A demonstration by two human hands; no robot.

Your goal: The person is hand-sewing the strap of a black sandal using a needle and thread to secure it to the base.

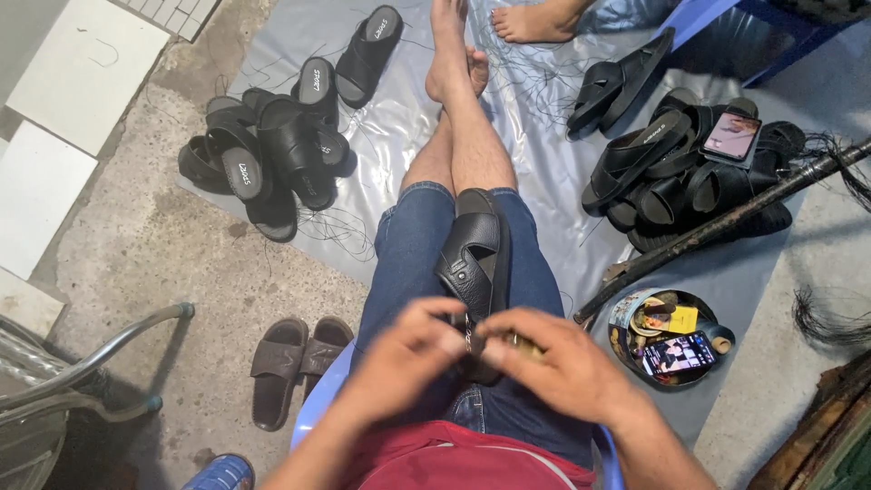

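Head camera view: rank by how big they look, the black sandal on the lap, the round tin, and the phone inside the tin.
1. black sandal, nearest the camera, so its lead is unsure.
2. round tin.
3. phone.

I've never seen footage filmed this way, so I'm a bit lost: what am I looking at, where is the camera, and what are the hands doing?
There is no machine here. The one picture comes from a camera worn on a person's head, looking down at their own lap. They sit with legs stretched over a grey plastic sheet. The left hand and right hand meet at the near end of a black sandal lying on the thighs; both pinch it, though what the fingers grip is too small to tell. Piles of black sandals lie to the left and right. A phone rests on the right pile, another in a round tin. A second person's foot shows at the top.
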